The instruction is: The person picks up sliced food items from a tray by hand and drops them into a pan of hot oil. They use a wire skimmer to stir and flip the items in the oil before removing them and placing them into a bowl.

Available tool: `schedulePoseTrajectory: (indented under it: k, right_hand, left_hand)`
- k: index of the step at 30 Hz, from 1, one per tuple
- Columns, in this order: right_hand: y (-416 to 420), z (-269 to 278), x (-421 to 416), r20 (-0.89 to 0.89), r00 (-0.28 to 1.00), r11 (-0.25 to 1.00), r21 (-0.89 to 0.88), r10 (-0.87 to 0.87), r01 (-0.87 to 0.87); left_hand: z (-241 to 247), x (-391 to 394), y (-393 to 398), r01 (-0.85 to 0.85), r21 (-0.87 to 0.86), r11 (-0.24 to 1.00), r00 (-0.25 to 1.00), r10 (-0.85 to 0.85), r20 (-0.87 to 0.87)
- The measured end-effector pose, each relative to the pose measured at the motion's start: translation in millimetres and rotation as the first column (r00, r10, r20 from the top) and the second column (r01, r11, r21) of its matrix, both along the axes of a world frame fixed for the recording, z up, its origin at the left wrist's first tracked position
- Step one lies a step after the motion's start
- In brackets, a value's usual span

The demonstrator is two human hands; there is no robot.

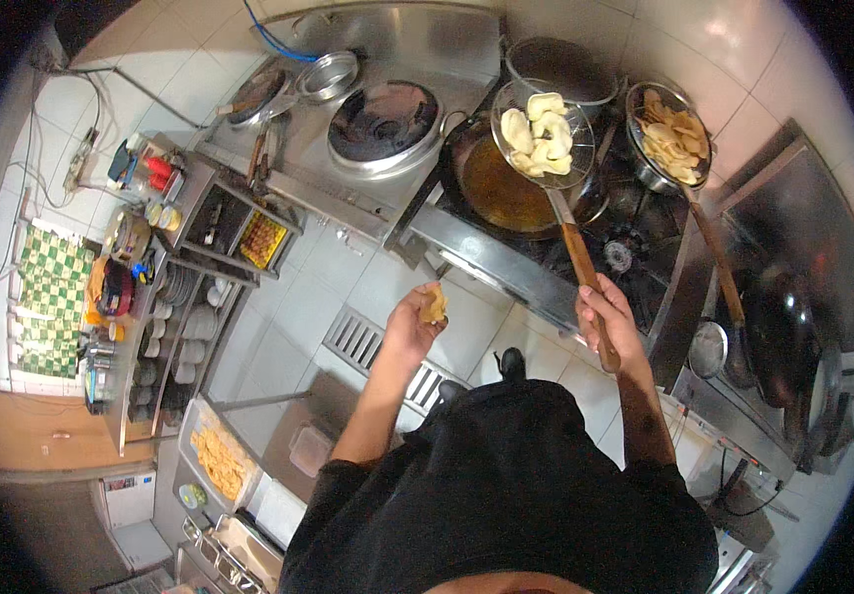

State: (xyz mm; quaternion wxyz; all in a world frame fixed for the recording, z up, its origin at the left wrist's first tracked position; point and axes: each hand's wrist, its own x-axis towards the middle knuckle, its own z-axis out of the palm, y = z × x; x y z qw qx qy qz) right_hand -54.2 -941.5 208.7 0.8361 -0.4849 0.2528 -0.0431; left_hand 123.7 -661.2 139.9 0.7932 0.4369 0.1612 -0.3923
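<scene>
My right hand (611, 315) grips the wooden handle of a wire skimmer (583, 137). Several pale, curled fried crackers (538, 137) lie in its mesh. The skimmer is over a wok (501, 185) with brown oil, on the stove. In my left hand (413, 323), between thumb and fingers, is a golden-brown cracker (434, 304), held over the floor in front of the stove. To the right of the wok, a strainer (705, 160) with a wooden handle rests on a metal pot (646, 174) and holds many browned crackers (670, 141).
A gas burner (617, 255) lies right of the wok; an empty-looking wire basket (564, 70) stands behind it. Left is a large round lidded vessel (384, 126). A floor drain grate (356, 338) lies below my left hand. Shelves of bowls (193, 323) and a tray of yellow-orange pieces (248, 482) are farther left.
</scene>
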Motion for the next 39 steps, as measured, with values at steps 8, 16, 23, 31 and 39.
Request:
schedulePoseTrajectory:
  k: [8,16,23,31,39]
  right_hand:
    - [-15.2,29.0,0.1,0.036,0.999,1.0,-0.006,-0.011,0.011]
    - [-27.7,35.4,-6.1,0.086,0.996,1.0,-0.019,0.0,0.002]
    - [-31.5,32.0,-8.5,0.073,0.997,0.999,-0.054,0.007,-0.003]
    - [-19.9,30.2,-0.9,0.025,0.999,0.992,-0.122,0.023,-0.02]
    - [-20.6,10.3,21.3,-0.105,0.988,0.989,-0.087,0.114,-0.123]
  left_hand:
    - [13.7,95.7,-120.6,0.17,0.235,0.957,0.828,-0.269,0.492]
    - [7.9,153.6,-176.1,-0.494,0.379,0.783,0.015,-0.428,0.904]
    - [58.9,70.9,-37.1,-0.758,0.283,0.588,0.089,-0.336,0.938]
    - [-165.4,-30.7,165.4,-0.508,0.84,0.189,0.719,-0.444,0.535]
    - [-336.2,-165.3,277.7,0.131,0.833,0.538,0.99,-0.113,-0.082]
